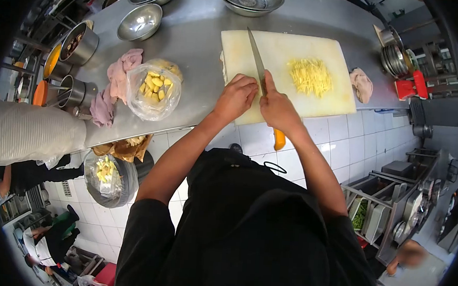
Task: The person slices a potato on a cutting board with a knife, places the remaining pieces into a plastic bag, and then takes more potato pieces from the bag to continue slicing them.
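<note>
A kitchen knife (256,53) with an orange handle is gripped in my right hand (280,112), its blade pointing away from me over the white cutting board (245,42). Close beside the blade, my left hand (237,97) rests at the board with its fingers curled together; whatever is under the fingertips is mostly hidden. On the right half of the board lies a pile of thin pale-yellow strips (310,77), perhaps ginger. Left of the board, an open plastic bag (137,106) holds peeled yellow chunks (155,85).
Metal bowls (140,22) stand at the back of the steel counter (198,52). Pink cloths (124,68) lie left of the bag, another cloth (361,85) right of the board. Stacked white containers (35,134) and a lined bin (111,196) are at left. Other people are in the background.
</note>
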The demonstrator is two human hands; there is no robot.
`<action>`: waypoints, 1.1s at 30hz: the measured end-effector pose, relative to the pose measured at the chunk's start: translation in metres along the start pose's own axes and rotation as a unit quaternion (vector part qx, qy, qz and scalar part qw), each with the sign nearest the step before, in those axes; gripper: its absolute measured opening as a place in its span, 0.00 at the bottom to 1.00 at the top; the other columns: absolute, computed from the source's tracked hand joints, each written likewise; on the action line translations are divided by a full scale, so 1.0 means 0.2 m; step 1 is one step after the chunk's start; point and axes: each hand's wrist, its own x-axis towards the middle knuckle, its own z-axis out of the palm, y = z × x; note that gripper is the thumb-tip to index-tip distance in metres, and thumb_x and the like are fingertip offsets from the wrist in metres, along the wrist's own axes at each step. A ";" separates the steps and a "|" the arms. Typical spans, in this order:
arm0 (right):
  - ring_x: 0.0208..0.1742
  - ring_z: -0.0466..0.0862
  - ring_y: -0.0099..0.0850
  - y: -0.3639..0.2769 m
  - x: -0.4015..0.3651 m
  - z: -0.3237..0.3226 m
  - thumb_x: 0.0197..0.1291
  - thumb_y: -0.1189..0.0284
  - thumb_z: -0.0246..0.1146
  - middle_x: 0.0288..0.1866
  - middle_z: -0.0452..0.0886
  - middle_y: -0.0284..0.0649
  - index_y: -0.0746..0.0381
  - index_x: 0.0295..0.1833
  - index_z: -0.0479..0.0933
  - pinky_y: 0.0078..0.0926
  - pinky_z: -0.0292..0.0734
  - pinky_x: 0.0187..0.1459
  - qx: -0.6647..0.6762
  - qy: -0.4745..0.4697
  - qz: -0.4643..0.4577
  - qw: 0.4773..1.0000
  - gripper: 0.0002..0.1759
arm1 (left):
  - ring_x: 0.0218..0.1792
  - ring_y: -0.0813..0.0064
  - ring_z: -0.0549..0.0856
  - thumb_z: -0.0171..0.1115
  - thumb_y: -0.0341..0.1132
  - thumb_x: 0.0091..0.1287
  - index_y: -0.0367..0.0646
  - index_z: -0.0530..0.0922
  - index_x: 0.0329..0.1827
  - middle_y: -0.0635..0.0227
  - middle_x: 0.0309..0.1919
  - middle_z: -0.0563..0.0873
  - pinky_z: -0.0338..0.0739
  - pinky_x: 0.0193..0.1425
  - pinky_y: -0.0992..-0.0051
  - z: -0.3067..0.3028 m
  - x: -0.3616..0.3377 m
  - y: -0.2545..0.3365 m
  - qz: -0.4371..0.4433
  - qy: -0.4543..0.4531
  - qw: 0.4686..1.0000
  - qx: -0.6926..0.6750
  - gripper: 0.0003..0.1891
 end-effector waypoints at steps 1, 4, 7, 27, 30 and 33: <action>0.46 0.86 0.65 0.01 0.01 0.01 0.70 0.71 0.52 0.41 0.86 0.68 0.62 0.88 0.43 0.56 0.80 0.54 -0.007 0.009 -0.004 1.000 0.43 | 0.49 0.60 0.85 0.69 0.21 0.62 0.34 0.89 0.41 0.63 0.45 0.89 0.84 0.56 0.66 0.00 0.00 0.00 -0.002 -0.001 1.000 -0.001 0.06; 0.45 0.86 0.64 0.02 0.06 0.02 0.70 0.71 0.53 0.40 0.86 0.68 0.62 0.88 0.43 0.57 0.80 0.54 -0.010 0.014 -0.012 1.000 0.44 | 0.48 0.59 0.86 0.70 0.20 0.61 0.34 0.89 0.42 0.62 0.46 0.90 0.84 0.54 0.65 0.00 0.01 -0.01 0.002 0.000 1.000 -0.001 0.07; 0.44 0.86 0.64 0.01 0.05 -0.02 0.70 0.71 0.53 0.39 0.86 0.68 0.62 0.88 0.43 0.56 0.80 0.53 0.010 -0.006 0.003 1.000 0.44 | 0.48 0.60 0.85 0.69 0.20 0.61 0.34 0.89 0.42 0.62 0.45 0.89 0.84 0.55 0.65 0.01 0.01 0.00 0.003 0.003 1.000 -0.007 0.08; 0.23 0.86 0.43 -0.09 -0.03 -0.09 0.71 0.72 0.51 0.38 0.87 0.55 0.56 0.89 0.42 0.40 0.85 0.38 0.064 -0.046 0.062 0.995 0.44 | 0.47 0.57 0.85 0.72 0.20 0.59 0.34 0.89 0.42 0.61 0.44 0.88 0.83 0.53 0.64 0.00 -0.01 0.00 -0.012 0.029 0.999 -0.003 0.08; 0.24 0.86 0.42 0.05 0.03 0.10 0.72 0.72 0.50 0.42 0.88 0.57 0.56 0.89 0.41 0.38 0.86 0.39 -0.025 0.046 -0.042 0.998 0.44 | 0.47 0.57 0.85 0.72 0.20 0.59 0.35 0.88 0.41 0.61 0.44 0.88 0.83 0.53 0.64 0.01 -0.01 0.00 -0.015 0.030 0.999 -0.005 0.08; 0.23 0.86 0.44 0.02 0.06 0.04 0.71 0.73 0.50 0.42 0.88 0.59 0.57 0.89 0.41 0.39 0.86 0.38 0.018 -0.003 0.018 1.000 0.44 | 0.47 0.58 0.85 0.71 0.19 0.59 0.35 0.88 0.40 0.62 0.44 0.88 0.83 0.52 0.64 0.00 -0.02 0.00 -0.018 0.031 0.999 -0.002 0.07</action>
